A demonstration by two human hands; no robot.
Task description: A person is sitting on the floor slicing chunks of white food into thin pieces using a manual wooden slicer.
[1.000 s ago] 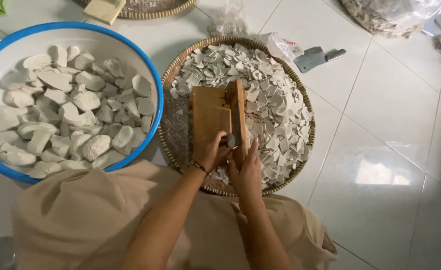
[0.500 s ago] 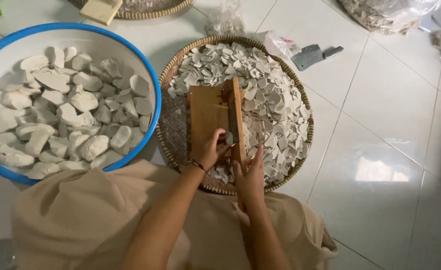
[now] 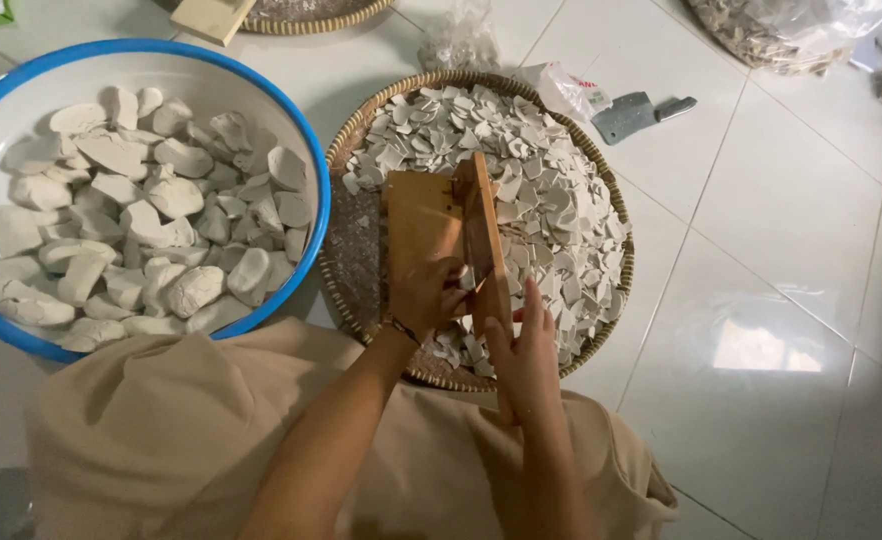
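Gripping the wooden slicer (image 3: 441, 225) at the woven tray's (image 3: 346, 260) near edge, left hand (image 3: 426, 295) presses a piece while right hand (image 3: 523, 350) clasps its arm.

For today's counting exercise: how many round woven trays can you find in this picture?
2. One woven tray sits in front of the person, heaped with pale slices, under the wooden slicer. A second tray lies at the top edge, mostly cut off. More may lie out of view.

Flat wooden slicing board (image 3: 431, 225): bare, matt timber. Round woven basket tray (image 3: 346, 265): coarse plant fibre, rough weave. Pale grey-white sliced chips (image 3: 551, 190): dry, chalky, matt. Blue-rimmed white basin (image 3: 306, 150): smooth, slightly glossy. White tiled floor (image 3: 761, 260): glazed, reflective. Grey cleaver (image 3: 626, 117): dull metal.
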